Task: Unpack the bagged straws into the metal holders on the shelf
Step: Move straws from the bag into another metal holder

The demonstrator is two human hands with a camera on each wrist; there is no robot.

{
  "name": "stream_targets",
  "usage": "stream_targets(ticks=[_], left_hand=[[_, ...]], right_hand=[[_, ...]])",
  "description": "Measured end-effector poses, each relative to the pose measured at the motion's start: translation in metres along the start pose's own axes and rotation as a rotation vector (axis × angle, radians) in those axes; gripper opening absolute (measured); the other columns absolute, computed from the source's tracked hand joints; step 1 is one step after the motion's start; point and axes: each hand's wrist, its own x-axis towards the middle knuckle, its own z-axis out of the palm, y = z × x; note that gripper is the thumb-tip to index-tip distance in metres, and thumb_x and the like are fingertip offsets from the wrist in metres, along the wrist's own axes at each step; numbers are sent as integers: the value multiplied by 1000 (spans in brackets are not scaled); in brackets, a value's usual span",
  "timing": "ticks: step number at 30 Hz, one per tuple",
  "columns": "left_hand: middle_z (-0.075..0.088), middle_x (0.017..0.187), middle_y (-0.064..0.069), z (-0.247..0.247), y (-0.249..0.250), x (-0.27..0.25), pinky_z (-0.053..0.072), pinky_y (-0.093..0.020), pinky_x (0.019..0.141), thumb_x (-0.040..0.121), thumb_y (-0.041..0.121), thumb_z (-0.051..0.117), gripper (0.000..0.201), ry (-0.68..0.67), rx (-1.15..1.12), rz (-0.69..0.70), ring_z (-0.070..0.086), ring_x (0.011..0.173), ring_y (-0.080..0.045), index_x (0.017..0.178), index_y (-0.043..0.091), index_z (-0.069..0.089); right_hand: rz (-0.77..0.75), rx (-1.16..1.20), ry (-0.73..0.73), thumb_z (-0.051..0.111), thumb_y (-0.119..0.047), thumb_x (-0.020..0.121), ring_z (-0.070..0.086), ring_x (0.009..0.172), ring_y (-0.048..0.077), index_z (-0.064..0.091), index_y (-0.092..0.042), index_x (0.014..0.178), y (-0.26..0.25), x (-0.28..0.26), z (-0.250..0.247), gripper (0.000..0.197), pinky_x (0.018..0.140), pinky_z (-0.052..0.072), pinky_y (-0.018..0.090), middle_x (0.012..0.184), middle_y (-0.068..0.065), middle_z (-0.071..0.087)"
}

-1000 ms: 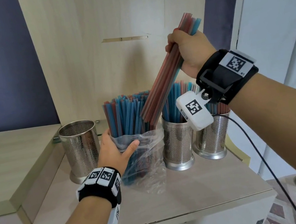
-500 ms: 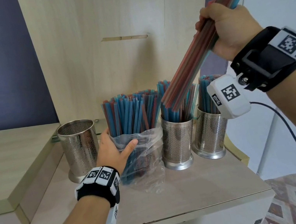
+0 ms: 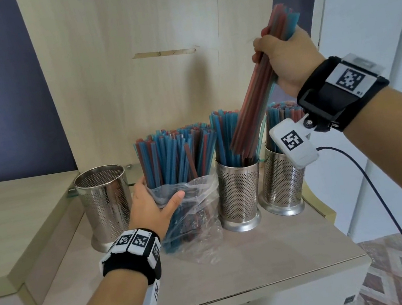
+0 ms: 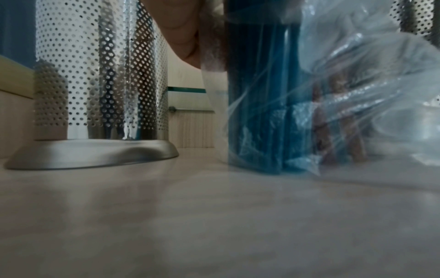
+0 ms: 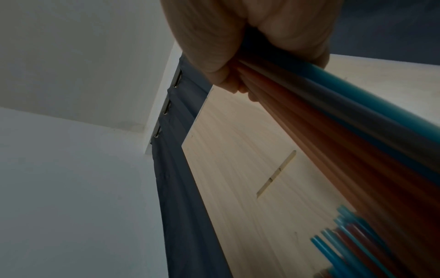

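The shelf fills the lower half of the head view, a pale wooden top with a tall back panel rising behind it. On it stand three perforated metal holders in a row. The left holder, at centre left, shows no straws. The middle holder and the right holder both hold blue and red straws standing upright.

Between the left and middle holders sits the bag, clear crumpled plastic, open at the top, with the bagged straws standing in it and rising well above its rim.

The right arm comes in from the right edge, forearm angled up toward the upper right of the frame. The right hand is closed in a fist around a bundle of mostly red straws, held near its upper end. The bundle slants down and to the left, and its lower ends sit in the mouth of the middle holder. The right wrist view shows the fingers wrapped tightly round the bundle.

The left arm rises from the bottom centre. The left hand cups the bag's left side, thumb stretched across its front, fingers behind it and out of sight.
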Motion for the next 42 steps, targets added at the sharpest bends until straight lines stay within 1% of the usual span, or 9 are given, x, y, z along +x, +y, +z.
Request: stream_targets(ticks=[7,13,21,25,30,33,37,39,42], left_hand=[[39,149,-11,1,1,-1,33,-31,106,76,47,74,98,13,3,3,40,135,-25,147,6,22],[31,154,-13,1,4,-2,30,-33,110,78,46,73,99,12,29,-9,33,140,-27,149,4,17],[31,154,-14,1,3,-1,30,-36,111,76,50,73,103,14,34,-15,33,140,-27,149,4,17],[32,153,-14,1,3,-2,31,-35,110,77,49,73,102,18,34,-16,34,140,-27,149,4,18],[35,151,-15,0,5,-3,32,-34,110,78,46,73,99,32,35,-8,36,138,-27,148,2,19],[38,149,-13,0,5,-3,33,-31,108,78,45,74,98,36,20,3,39,136,-25,148,3,20],[39,148,-13,0,4,-3,34,-32,108,77,46,74,98,32,17,5,40,135,-26,147,3,21],[38,148,-14,0,5,-3,34,-33,108,77,47,73,98,31,30,2,40,135,-27,147,3,20],[39,148,-15,0,5,-3,35,-33,107,78,47,73,98,33,38,10,41,134,-27,147,2,21]], right_hand=[[22,-99,-48,57,-3,88,56,60,15,48,-16,80,29,-7,12,18,67,49,33,70,1,51],[60,-170,-78,59,-4,88,56,58,15,49,-15,80,54,-15,20,17,60,48,28,68,2,52],[92,-243,-99,62,-12,85,56,67,21,50,-17,82,75,-25,27,13,65,48,33,69,4,56],[126,-265,-95,62,-13,86,54,63,19,51,-16,85,83,-29,27,11,65,47,32,70,4,58],[165,-317,-112,60,-11,89,54,58,15,57,-8,87,100,-38,27,5,59,45,28,64,0,59],[192,-343,-155,58,-10,88,59,64,22,61,-5,85,116,-47,27,7,65,50,35,67,4,61],[260,-317,-149,62,-16,87,69,84,29,59,-7,109,129,-53,27,24,83,58,46,87,10,71],[276,-324,-147,64,-21,83,70,84,29,60,-8,109,129,-52,28,29,83,58,50,89,11,72],[283,-367,-169,66,-42,66,71,83,27,63,-10,107,132,-45,27,52,79,59,48,91,9,73]])
